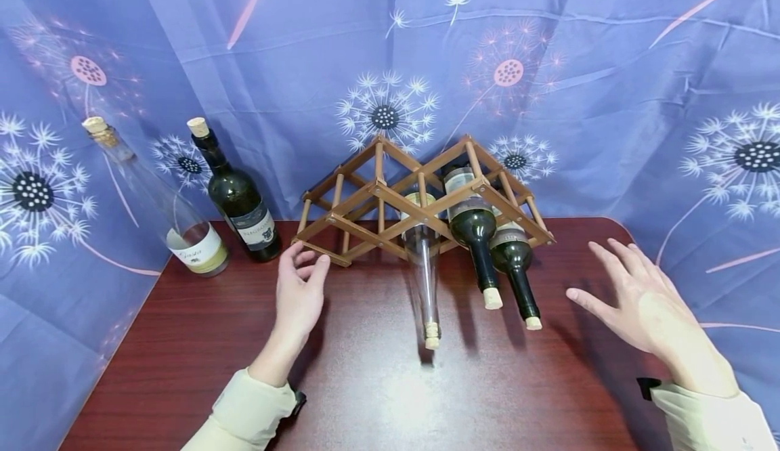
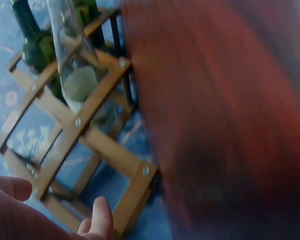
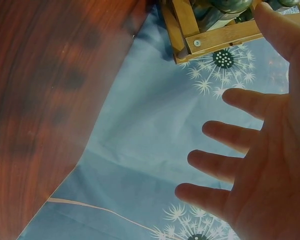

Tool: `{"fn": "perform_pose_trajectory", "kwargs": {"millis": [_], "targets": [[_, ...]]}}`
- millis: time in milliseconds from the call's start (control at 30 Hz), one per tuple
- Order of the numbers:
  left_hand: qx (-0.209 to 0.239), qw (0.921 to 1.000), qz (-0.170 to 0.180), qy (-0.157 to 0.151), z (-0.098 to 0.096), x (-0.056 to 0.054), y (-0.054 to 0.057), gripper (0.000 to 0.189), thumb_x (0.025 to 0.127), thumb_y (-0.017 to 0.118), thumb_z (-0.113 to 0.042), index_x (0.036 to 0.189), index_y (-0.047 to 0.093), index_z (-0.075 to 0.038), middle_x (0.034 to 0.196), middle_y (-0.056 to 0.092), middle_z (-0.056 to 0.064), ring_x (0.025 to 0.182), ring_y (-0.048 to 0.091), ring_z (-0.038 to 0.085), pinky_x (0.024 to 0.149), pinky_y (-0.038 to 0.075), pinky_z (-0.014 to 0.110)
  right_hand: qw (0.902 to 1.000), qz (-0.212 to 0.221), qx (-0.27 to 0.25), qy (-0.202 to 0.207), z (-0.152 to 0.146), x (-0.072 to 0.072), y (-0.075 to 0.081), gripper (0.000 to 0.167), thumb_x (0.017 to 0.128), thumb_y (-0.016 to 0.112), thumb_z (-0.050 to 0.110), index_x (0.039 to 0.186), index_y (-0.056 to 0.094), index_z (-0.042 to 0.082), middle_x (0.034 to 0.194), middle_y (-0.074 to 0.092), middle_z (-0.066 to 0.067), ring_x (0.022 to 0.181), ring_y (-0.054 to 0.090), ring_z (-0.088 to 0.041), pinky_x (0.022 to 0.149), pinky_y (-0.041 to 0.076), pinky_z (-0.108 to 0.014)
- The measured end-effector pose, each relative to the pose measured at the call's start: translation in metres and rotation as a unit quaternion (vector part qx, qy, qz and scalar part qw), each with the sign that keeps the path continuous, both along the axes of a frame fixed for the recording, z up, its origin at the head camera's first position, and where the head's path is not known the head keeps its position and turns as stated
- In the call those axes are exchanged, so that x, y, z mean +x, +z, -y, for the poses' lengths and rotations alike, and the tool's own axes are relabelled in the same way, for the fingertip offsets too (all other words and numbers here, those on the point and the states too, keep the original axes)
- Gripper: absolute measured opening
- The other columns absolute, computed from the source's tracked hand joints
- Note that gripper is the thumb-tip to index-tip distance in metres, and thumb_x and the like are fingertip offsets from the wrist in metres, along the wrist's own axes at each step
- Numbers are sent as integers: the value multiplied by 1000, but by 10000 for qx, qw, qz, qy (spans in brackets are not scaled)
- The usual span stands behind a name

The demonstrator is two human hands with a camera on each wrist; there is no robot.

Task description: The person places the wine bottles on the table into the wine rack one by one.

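Observation:
A folding wooden wine rack [image 1: 380,190] stands at the back of the table. It holds a clear bottle [image 1: 424,268] and two dark green bottles, one nearer the middle [image 1: 475,227] and one at the right [image 1: 514,258], all corked, necks toward me. My left hand [image 1: 298,295] is at the rack's left end, fingers slightly bent and thumb apart; whether the fingertips touch the wood I cannot tell. In the left wrist view the thumb [image 2: 102,215] is beside the rack's end bar. Off to the right of the rack, my right hand [image 1: 640,302] hovers with spread fingers, holding nothing.
Left of the rack, a corked clear bottle [image 1: 195,244] and a corked dark green bottle [image 1: 244,207] stand upright on the reddish-brown table [image 1: 500,397]. Blue cloth [image 1: 292,65] printed with dandelions hangs behind and at both sides.

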State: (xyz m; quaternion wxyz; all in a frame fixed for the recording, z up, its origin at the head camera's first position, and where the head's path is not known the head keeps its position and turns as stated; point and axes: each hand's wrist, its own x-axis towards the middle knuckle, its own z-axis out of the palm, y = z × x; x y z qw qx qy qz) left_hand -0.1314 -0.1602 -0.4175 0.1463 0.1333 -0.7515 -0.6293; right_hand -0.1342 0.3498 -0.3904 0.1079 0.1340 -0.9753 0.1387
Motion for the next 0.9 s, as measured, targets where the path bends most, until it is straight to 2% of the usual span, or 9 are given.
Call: {"fn": "perform_pose_trajectory", "kwargs": {"millis": [167, 267, 400, 533, 767, 900], "targets": [[-69, 9987, -266, 440, 21, -2, 8, 61, 105, 65, -19, 157, 38, -3, 143, 54, 17, 118, 59, 25, 90, 46, 24, 10000, 28, -27, 13, 0, 0, 1, 93, 93, 78, 52, 161, 38, 4, 159, 35, -34, 148, 26, -59, 120, 16, -72], [-194, 9962, -477, 703, 32, -5, 10, 61, 104, 66, -18, 156, 38, 0, 144, 51, 18, 118, 58, 26, 91, 46, 22, 10000, 26, -39, 14, 0, 0, 1, 93, 93, 79, 52, 161, 38, 3, 159, 35, -34, 148, 26, -59, 120, 16, -71], [-457, 9910, -693, 1047, 46, -11, 8, 63, 103, 67, -16, 155, 37, 3, 146, 47, 21, 121, 56, 31, 91, 46, 22, 10000, 31, -51, 11, 1, 1, 0, 93, 93, 79, 52, 161, 38, 3, 159, 35, -34, 148, 26, -59, 121, 15, -71], [-704, 9859, -725, 1335, 59, -18, 5, 66, 101, 68, -16, 155, 36, 4, 147, 44, 22, 125, 53, 35, 92, 44, 26, 10000, 20, -56, 2, 0, 2, 0, 93, 93, 79, 52, 161, 38, 4, 158, 35, -34, 148, 27, -59, 121, 15, -71], [-882, 9822, -662, 1517, 78, -31, 3, 76, 99, 71, -19, 159, 30, 3, 150, 41, 24, 129, 50, 39, 102, 44, 44, 10000, 18, -55, -13, -1, 2, 1, 93, 93, 79, 52, 162, 37, 4, 159, 35, -34, 148, 26, -59, 120, 16, -72], [-800, 9832, -697, 1488, 87, -39, 3, 81, 97, 74, -18, 160, 26, 4, 153, 40, 24, 135, 48, 37, 111, 41, 45, 10000, 31, -62, 1, 1, 3, 1, 93, 93, 78, 51, 162, 37, 4, 159, 35, -34, 148, 26, -58, 120, 16, -72]]}}
